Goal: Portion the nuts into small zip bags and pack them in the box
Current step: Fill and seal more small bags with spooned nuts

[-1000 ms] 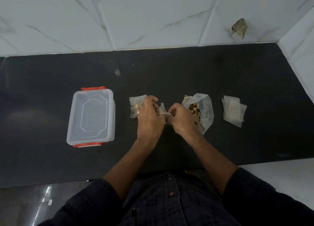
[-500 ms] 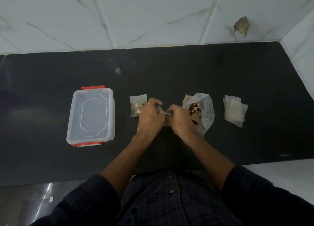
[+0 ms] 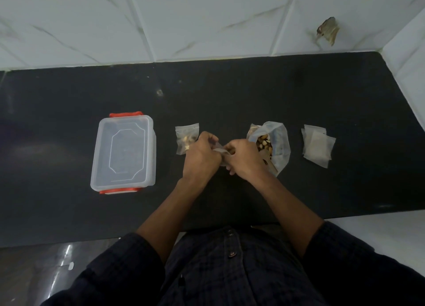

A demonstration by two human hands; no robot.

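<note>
At the middle of the black counter, my left hand and my right hand pinch a small clear zip bag between them; most of it is hidden by my fingers. Just right of my right hand stands an open large bag of mixed nuts. A small zip bag with nuts inside lies flat behind my left hand. The clear plastic box with a lid on and orange clasps sits to the left.
A stack of empty small zip bags lies at the right. The counter ends at a white tiled wall behind and a white wall at the right. Its front edge runs near my body.
My two hands have closed in toward each other along the small bag's top. Everything else lies where it was.
</note>
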